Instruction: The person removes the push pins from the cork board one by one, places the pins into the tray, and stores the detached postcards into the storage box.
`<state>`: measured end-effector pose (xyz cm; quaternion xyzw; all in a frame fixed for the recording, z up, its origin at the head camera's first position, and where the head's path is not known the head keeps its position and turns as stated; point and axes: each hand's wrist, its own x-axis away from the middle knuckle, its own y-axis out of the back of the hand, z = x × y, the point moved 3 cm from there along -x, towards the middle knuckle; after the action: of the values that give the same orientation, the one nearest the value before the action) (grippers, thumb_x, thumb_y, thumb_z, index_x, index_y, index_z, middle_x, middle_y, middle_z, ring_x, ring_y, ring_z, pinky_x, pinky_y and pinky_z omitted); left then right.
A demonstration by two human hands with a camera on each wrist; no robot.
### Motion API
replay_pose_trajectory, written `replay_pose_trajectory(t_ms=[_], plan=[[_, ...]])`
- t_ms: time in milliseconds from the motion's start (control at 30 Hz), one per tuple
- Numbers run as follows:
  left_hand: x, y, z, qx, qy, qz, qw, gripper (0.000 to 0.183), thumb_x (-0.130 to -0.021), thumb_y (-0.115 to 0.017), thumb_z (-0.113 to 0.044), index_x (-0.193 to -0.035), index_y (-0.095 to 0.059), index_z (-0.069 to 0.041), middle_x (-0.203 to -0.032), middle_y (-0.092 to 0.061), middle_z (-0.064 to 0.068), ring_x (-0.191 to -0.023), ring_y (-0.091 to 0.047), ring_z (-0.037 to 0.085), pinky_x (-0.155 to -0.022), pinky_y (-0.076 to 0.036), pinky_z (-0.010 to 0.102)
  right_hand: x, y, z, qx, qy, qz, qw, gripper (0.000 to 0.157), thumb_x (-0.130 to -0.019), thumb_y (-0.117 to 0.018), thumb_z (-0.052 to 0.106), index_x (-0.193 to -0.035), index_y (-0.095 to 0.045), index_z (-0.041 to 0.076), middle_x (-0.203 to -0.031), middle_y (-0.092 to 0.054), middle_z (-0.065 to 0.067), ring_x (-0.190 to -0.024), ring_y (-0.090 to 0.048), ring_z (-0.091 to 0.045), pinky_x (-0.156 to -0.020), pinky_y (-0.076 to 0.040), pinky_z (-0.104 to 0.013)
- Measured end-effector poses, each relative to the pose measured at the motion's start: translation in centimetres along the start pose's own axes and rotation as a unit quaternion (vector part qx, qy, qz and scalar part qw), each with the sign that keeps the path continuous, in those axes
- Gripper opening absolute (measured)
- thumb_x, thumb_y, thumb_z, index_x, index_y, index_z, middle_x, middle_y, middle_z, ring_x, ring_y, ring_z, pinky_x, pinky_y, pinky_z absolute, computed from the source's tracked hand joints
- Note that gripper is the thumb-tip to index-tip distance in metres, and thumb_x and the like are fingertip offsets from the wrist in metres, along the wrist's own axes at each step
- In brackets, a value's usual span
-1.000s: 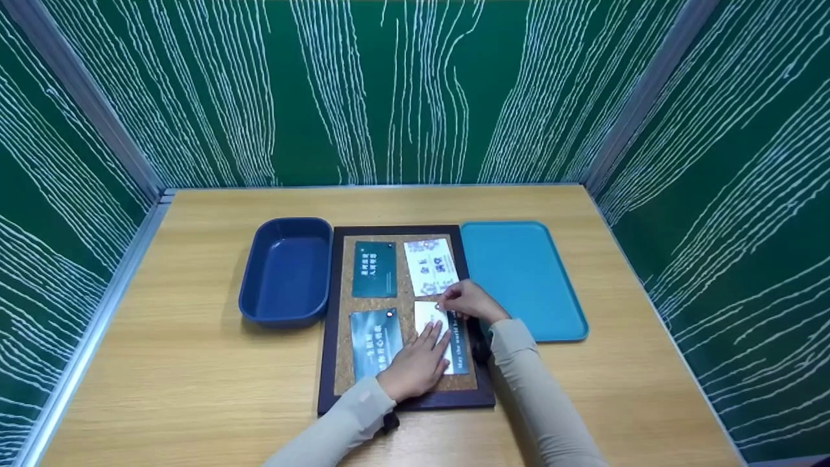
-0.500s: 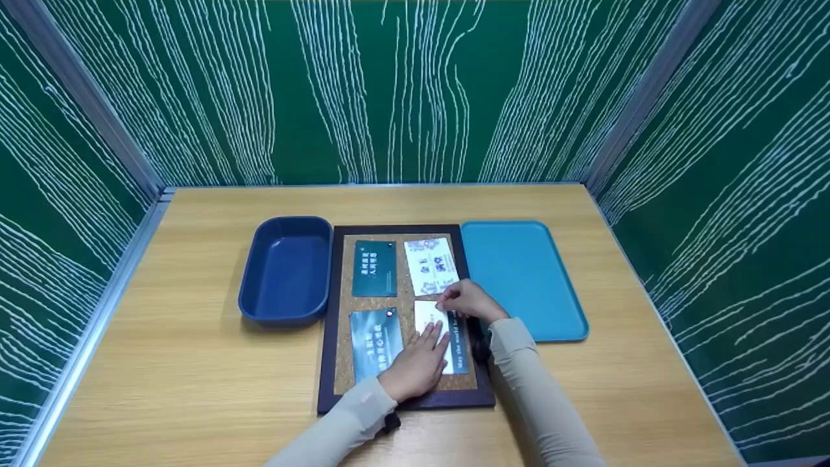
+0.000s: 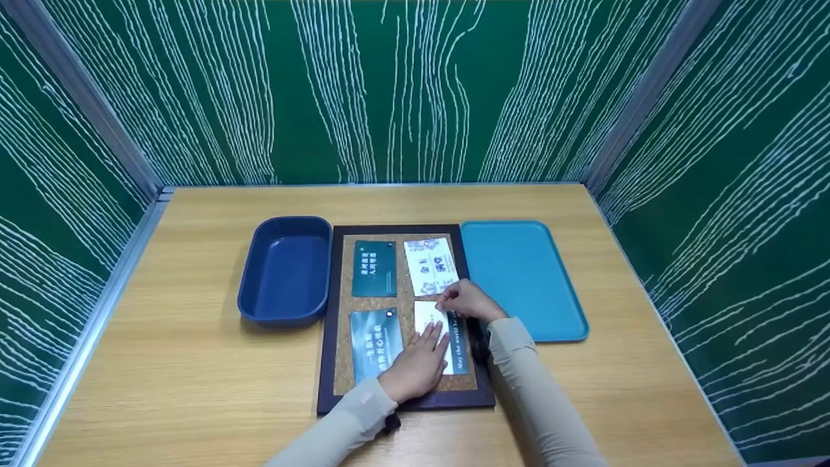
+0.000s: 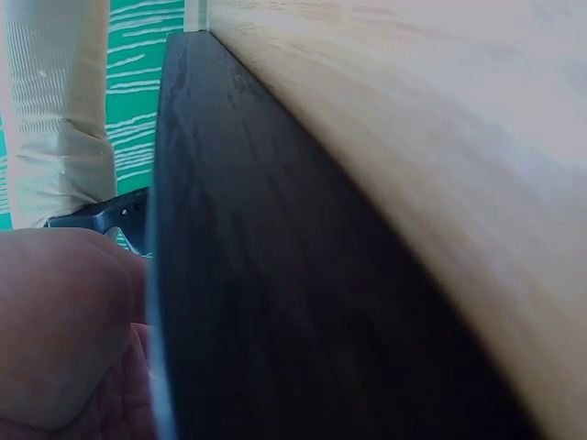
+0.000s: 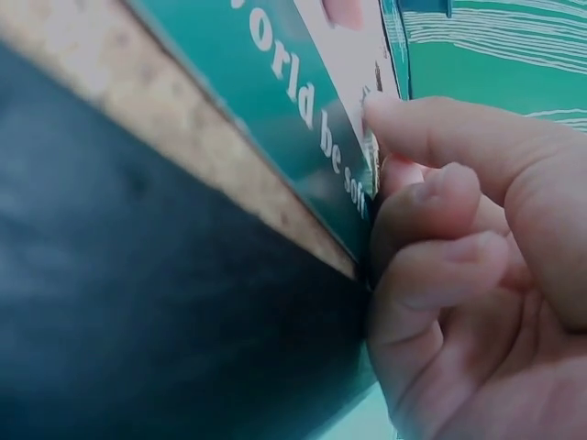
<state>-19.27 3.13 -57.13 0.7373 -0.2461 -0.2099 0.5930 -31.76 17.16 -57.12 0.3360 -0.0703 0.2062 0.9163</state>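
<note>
Four cards lie on the cork board (image 3: 373,303). On its left half, the upper card (image 3: 374,272) and lower card (image 3: 371,344) each bear a small pin (image 3: 389,314); on its upper right card (image 3: 428,267), one is hard to make out. The left hand (image 3: 417,366) spreads over the board's lower right card (image 3: 459,353), while the right hand (image 3: 470,301) pinches, seemingly, another pin, hidden by fingertips, near that card's far edge. Probably only this card's fastening remains unfinished.
</note>
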Motion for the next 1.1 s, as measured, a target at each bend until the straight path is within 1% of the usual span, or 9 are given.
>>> replay_pose_trajectory(t_ms=[167,333,567,733,1100], plan=[[0.03,-0.01,0.00,-0.001,0.000,-0.003,1.0000,0.050,-0.099,-0.047,-0.024,-0.143,-0.043,0.000,-0.152,-0.035,0.022,-0.142,-0.033,0.033,-0.112,-0.037,0.048,0.08,-0.03,0.23,0.006,0.006,-0.001,1.000,0.010,-0.086,-0.068,0.014,-0.081,-0.072,0.006,-0.062,-0.056,0.003,-0.050,-0.046,-0.009,-0.046,-0.038,-0.021],[-0.01,-0.10,0.00,0.004,0.001,0.001,1.0000,0.049,-0.100,-0.046,-0.024,-0.143,-0.043,0.000,-0.152,-0.034,0.022,-0.142,-0.032,0.033,-0.112,-0.036,0.048,0.04,-0.06,0.28,0.009,0.006,0.001,1.000,0.010,-0.086,-0.067,0.013,-0.080,-0.072,0.007,-0.063,-0.057,0.003,-0.051,-0.047,-0.009,-0.048,-0.039,-0.021],[-0.01,-0.28,0.05,-0.002,-0.001,0.005,1.0000,0.049,-0.101,-0.044,-0.024,-0.143,-0.042,0.000,-0.152,-0.033,0.022,-0.143,-0.032,0.032,-0.112,-0.036,0.046,-0.06,-0.13,0.41,0.020,0.030,0.003,0.999,0.013,-0.085,-0.064,0.011,-0.074,-0.069,0.006,-0.061,-0.055,0.005,-0.052,-0.046,-0.009,-0.051,-0.039,-0.022],[0.05,-0.17,0.01,0.001,-0.003,0.005,1.0000,0.049,-0.101,-0.044,-0.024,-0.143,-0.042,0.001,-0.153,-0.033,0.023,-0.143,-0.031,0.033,-0.112,-0.036,0.046,-0.07,-0.17,0.45,0.024,0.023,0.007,0.999,0.012,-0.084,-0.065,0.012,-0.075,-0.070,0.006,-0.062,-0.056,0.004,-0.054,-0.047,-0.010,-0.051,-0.039,-0.022],[0.14,-0.12,-0.10,-0.004,-0.005,0.008,0.9999,0.050,-0.101,-0.043,-0.025,-0.144,-0.040,0.000,-0.153,-0.032,0.023,-0.143,-0.031,0.033,-0.113,-0.035,0.047,0.07,-0.12,0.65,0.025,0.025,0.022,0.999,0.012,-0.086,-0.064,0.012,-0.077,-0.071,0.006,-0.065,-0.057,0.003,-0.055,-0.047,-0.011,-0.053,-0.040,-0.023]])
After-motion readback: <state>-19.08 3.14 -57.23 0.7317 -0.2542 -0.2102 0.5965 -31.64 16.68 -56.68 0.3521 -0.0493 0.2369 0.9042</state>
